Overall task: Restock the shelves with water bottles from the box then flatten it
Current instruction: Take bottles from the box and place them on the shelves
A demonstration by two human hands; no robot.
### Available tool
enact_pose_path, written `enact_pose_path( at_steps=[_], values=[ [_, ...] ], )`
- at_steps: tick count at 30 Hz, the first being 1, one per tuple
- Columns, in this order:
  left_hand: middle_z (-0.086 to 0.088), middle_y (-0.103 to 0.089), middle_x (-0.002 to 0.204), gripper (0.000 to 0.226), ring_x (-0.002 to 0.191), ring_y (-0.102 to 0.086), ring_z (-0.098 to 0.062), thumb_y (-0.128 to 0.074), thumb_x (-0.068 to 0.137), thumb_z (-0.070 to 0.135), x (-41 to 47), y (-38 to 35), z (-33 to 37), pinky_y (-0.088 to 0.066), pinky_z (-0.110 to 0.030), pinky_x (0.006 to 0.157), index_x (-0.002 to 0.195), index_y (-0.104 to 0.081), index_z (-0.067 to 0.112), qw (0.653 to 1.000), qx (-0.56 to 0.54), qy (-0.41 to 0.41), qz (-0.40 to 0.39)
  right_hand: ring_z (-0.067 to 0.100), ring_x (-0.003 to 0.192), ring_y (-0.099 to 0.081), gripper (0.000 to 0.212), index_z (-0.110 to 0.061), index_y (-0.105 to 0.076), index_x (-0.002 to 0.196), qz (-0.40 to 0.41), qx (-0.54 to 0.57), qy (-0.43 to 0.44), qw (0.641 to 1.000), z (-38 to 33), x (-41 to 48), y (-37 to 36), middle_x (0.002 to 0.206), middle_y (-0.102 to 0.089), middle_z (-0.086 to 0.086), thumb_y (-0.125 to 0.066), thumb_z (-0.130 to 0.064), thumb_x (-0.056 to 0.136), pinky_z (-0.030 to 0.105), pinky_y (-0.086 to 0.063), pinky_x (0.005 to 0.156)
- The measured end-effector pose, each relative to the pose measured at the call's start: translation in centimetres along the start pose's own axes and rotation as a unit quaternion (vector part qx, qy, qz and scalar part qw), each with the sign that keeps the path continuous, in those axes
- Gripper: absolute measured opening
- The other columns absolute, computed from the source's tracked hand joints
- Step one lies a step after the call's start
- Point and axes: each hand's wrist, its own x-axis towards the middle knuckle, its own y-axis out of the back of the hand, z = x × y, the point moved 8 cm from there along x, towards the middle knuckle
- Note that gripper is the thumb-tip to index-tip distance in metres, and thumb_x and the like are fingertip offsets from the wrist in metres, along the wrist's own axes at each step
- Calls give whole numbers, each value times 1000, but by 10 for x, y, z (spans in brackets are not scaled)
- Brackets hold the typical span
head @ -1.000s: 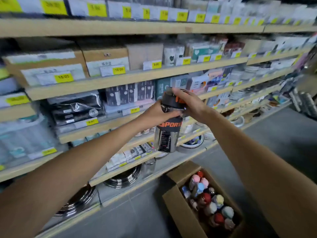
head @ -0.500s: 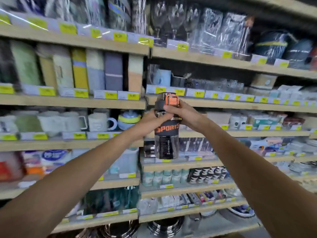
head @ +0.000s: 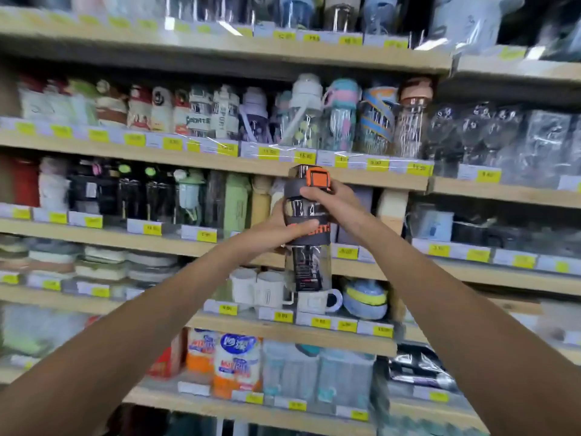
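Head view: The water bottle (head: 308,267), dark and see-through with an orange clasp (head: 318,178) on its lid, stands upright in mid-air, in front of the shelving at centre frame. Both hands hold it. The left hand (head: 274,231) grasps the banded middle of the body from the left, thumb across the near face. The right hand (head: 337,200) grasps the neck just under the lid from the right, fingers curled round it. The lid reaches the front edge of a wooden shelf (head: 361,181) that carries a row of assorted bottles (head: 306,113). The shelf board below holds darker bottles (head: 132,193) to the left of the hands. White mugs (head: 255,287) stand on the shelf behind the bottle's base. Yellow price labels (head: 305,157) line the shelf edges. The frame is motion-blurred; label print is unreadable.
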Motion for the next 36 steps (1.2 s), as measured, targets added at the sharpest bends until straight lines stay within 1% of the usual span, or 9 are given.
enact_pose_path(
  at_steps=[2,5,9,14,17,21,28,32,36],
  values=[
    [4,-56,129,93,110,-60,-11,-70,66,58,3,33,3,-52,-36,90,140,-24,26,999,7,3,38,8,79,-63,9,-28,-62,87,-3,17,22,1000,-19,21,-23,85,-67,-8,-69,-29,84,22,-50,78],
    [2,-54,127,80,105,-59,-12,-68,80,46,13,78,13,-51,-28,82,139,-23,18,993,-6,-5,121,14,87,-65,17,-25,-64,99,-17,52,52,997,-45,54,-52,96,-69,-2,-67,-34,85,27,-52,80],
    [0,-55,124,77,107,-58,-14,-67,82,46,33,126,19,-48,-34,95,138,-23,15,981,-8,-18,194,15,87,-67,27,-17,-62,110,-43,78,80,993,-73,92,-80,99,-70,0,-63,-33,89,23,-53,75],
    [1,-53,123,66,105,-53,-9,-66,87,28,60,168,35,-39,-14,82,136,-24,11,959,-8,-78,274,6,85,-62,21,-20,-61,106,-55,31,145,987,-98,135,-90,94,-66,-6,-56,-37,93,21,-48,80],
    [1,-50,120,70,94,-54,2,-65,88,22,81,189,53,-35,3,67,139,-19,10,939,-2,-132,317,-1,76,-55,24,-18,-61,106,-5,-1,192,981,-108,159,-74,87,-61,-9,-49,-37,97,9,-44,65],
    [3,-45,123,82,72,-50,25,-64,87,6,104,207,69,-39,5,64,145,-6,7,905,-43,-211,367,11,79,-58,12,-22,-63,89,145,-53,253,955,-103,182,-37,85,-64,-5,-55,-30,90,32,-49,76],
    [-2,-38,137,96,103,-51,8,-70,83,7,159,220,75,-38,3,74,147,2,9,889,-19,-259,377,29,120,-38,36,-5,-50,122,311,-267,263,873,-82,205,6,128,-49,13,-52,-21,90,38,-33,98],
    [3,-40,137,98,94,-52,16,-72,81,18,184,219,70,-44,-7,88,147,1,15,908,12,-261,327,35,137,-20,57,-3,-35,138,330,-296,238,864,-72,217,2,145,-32,18,-55,-28,90,40,-22,108],
    [-4,-29,148,108,127,-38,-5,-76,77,22,203,212,66,-36,-7,100,148,5,14,920,70,-260,286,36,141,-15,75,-3,-19,147,327,-306,200,871,-55,231,-8,154,-20,18,-55,-35,90,43,-20,112]
  ],
)
